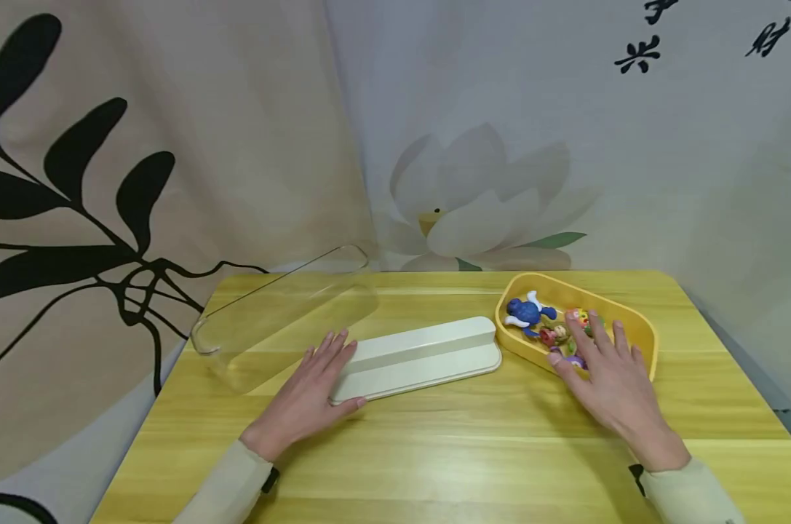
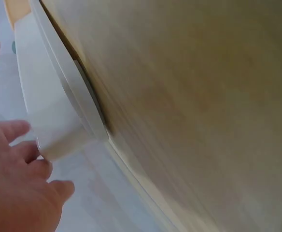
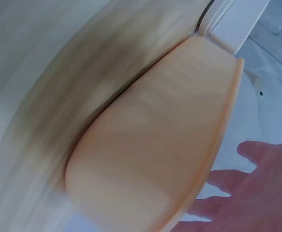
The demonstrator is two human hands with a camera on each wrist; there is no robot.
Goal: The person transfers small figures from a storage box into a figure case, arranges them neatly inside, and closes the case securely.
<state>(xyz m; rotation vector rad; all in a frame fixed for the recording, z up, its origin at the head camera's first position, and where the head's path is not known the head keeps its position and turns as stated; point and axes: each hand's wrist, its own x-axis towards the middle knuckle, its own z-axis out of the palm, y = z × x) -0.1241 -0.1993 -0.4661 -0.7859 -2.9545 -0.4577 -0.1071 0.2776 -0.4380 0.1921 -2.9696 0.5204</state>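
A long white plastic base (image 1: 421, 349) with a raised block along it lies slantwise mid-table. At its left end is my left hand (image 1: 306, 397), fingers loosely extended; the left wrist view shows the fingertips (image 2: 21, 129) close to the base's end, contact unclear. My right hand (image 1: 611, 389) reaches over the near rim of a yellow tray (image 1: 644, 335), fingers spread above small toys. Inside the tray are a blue and white figure (image 1: 527, 311) and several smaller colourful ones, partly hidden by the hand. In the right wrist view, the tray wall (image 3: 155, 125) stands beside the fingers.
A transparent cover (image 1: 284, 313) sits at the table's back left, partly past the edge. The yellow tray's left end is close to the white base's right end. Behind the wooden table (image 1: 434, 466) hangs a printed curtain (image 1: 290, 131).
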